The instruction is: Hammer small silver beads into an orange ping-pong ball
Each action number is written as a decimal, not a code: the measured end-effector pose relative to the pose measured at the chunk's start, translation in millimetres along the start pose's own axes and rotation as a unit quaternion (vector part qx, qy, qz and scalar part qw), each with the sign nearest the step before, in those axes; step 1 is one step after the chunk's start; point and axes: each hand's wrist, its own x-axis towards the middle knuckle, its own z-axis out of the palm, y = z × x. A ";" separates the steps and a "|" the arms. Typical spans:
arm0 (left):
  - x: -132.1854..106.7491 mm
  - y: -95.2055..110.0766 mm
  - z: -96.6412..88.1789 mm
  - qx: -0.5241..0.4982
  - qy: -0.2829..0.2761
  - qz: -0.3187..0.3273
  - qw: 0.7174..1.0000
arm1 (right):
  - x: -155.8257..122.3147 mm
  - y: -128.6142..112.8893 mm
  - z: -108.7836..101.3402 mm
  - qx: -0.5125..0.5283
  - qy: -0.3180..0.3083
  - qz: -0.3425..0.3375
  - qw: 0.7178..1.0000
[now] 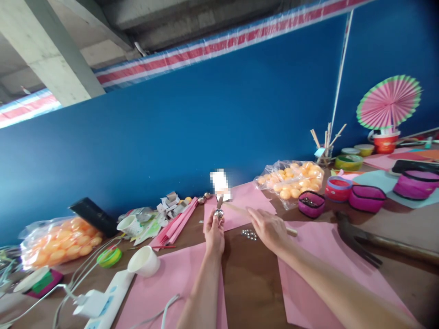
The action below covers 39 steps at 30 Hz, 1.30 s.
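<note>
My left hand (215, 234) is closed around a small shiny silver ball, perhaps a bell (218, 213), held up over the middle of the table. A short dark brown piece (220, 202) rises from its top. My right hand (267, 227) grips a pale wooden stick (291, 231), whose far end is blurred and points toward the silver ball. Whether the stick touches the ball I cannot tell. Just left of my right hand lie several small silver beads (249, 235). Behind my left hand, pink paper (247, 203) lies near a blurred-out white card (221, 186).
A hammer (363, 237) rests on pink paper at right. Purple pouches (366, 198) and bags of orange balls (295, 178) stand behind. At left are a white cup (144, 261), a power strip (111, 297) with cables, and folded pink strips (178, 224). A blue partition (206, 123) closes the back.
</note>
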 end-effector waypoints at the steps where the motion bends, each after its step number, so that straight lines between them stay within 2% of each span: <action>1: 0.1 0.1 -0.1 -0.001 0.002 0.000 1.000 | 0.0 0.0 0.6 0.001 -0.002 0.000 1.000; 6: 1.0 -0.1 -1.9 -0.003 -0.005 -0.007 1.000 | 0.5 -0.5 2.1 -0.004 -0.025 0.005 1.000; 15: -0.3 2.2 -1.4 -0.049 -0.002 -0.040 0.998 | 0.5 1.4 -1.1 0.014 0.017 0.002 1.000; 21: 0.4 1.2 -2.1 -0.050 -0.012 -0.039 0.998 | -0.4 -1.4 0.8 0.009 -0.008 -0.010 1.000; 26: 0.3 0.9 -3.5 -0.050 -0.026 -0.040 0.998 | -0.6 -0.9 1.1 0.017 0.005 -0.004 1.000; 30: 1.2 0.2 -5.0 -0.063 -0.013 -0.044 0.997 | -1.4 -2.0 1.9 0.017 -0.005 -0.015 1.000; 36: 1.6 4.6 -0.8 -0.066 0.021 -0.073 0.995 | -1.3 0.1 2.6 0.026 0.032 -0.006 0.999; 39: 0.9 7.1 1.4 -0.081 0.020 -0.088 0.993 | -1.3 0.5 2.7 0.026 0.035 -0.018 0.999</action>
